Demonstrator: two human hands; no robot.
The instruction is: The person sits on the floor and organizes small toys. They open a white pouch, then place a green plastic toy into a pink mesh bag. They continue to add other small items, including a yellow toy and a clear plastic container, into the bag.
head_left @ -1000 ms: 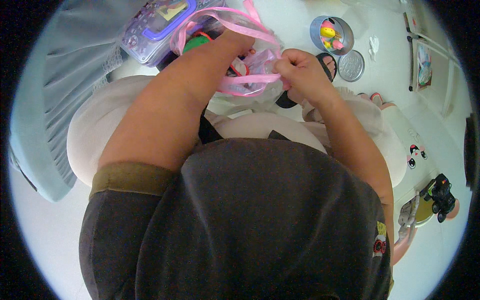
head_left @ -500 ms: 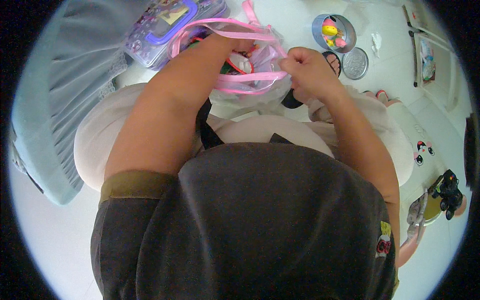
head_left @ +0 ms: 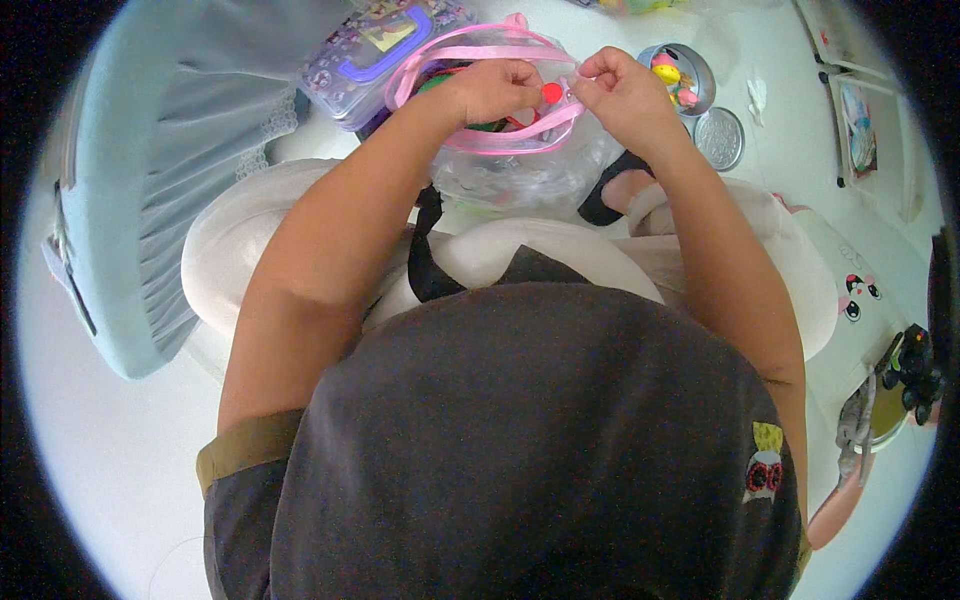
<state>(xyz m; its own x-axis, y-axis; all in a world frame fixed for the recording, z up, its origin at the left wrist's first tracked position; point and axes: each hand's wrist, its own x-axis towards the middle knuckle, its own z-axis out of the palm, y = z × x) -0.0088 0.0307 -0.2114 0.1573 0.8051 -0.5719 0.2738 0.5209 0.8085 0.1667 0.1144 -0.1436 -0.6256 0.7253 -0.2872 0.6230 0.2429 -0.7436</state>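
A clear plastic bag (head_left: 545, 172) with pink trim stands between my knees, its mouth up, with colourful items inside. My left hand (head_left: 497, 90) is over the opening, its fingers curled closed. What they hold, if anything, I cannot make out. Just beside those fingertips shows a small round red piece (head_left: 552, 93); whether it is gripped is unclear. At the bag's right edge, my right hand (head_left: 632, 100) pinches the pink-trimmed rim between thumb and fingers.
Behind the bag on the left lies a clear patterned case (head_left: 340, 88) with a purple handle. A round tin (head_left: 700, 75) holding yellow and pink toys stands at the right, its lid (head_left: 719, 138) beside it. Pale blue gathered fabric (head_left: 215, 130) hangs at the left.
My left hand has come up out of the bag, and the red piece now shows by its fingers. My right hand has moved slightly upward, still at the rim.
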